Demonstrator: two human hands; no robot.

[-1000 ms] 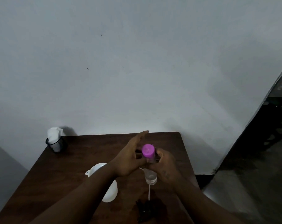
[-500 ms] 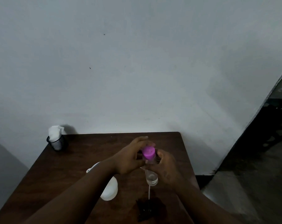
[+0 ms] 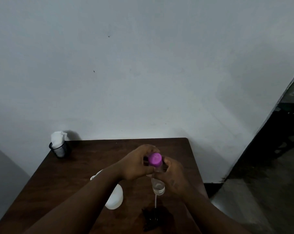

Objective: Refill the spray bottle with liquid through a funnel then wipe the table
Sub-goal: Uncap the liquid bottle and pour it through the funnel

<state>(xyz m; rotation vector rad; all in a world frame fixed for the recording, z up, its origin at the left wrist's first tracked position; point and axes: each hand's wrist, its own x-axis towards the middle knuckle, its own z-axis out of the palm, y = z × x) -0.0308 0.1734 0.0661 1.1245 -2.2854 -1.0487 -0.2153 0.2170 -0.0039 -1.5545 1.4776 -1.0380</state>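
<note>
A small clear spray bottle [image 3: 158, 186] with a purple cap [image 3: 155, 159] is held upright above the brown table [image 3: 92, 159]. My right hand [image 3: 175, 176] grips the bottle's body from the right. The fingers of my left hand [image 3: 136, 164] are closed around the cap from the left. A little clear liquid sits in the bottom of the bottle. A white funnel [image 3: 115, 198] lies on the table, partly hidden under my left forearm. A thin white line runs down from the bottle's base to a dark wet patch [image 3: 157, 217] on the table.
A black mesh cup [image 3: 59, 149] stuffed with white tissues stands at the table's back left corner, against the pale wall. The table's right edge drops off to a grey floor and a dark doorway on the right.
My left hand's fingers, spread apart one second ago, have closed around the purple cap. The bottle and my right hand have hardly moved.
</note>
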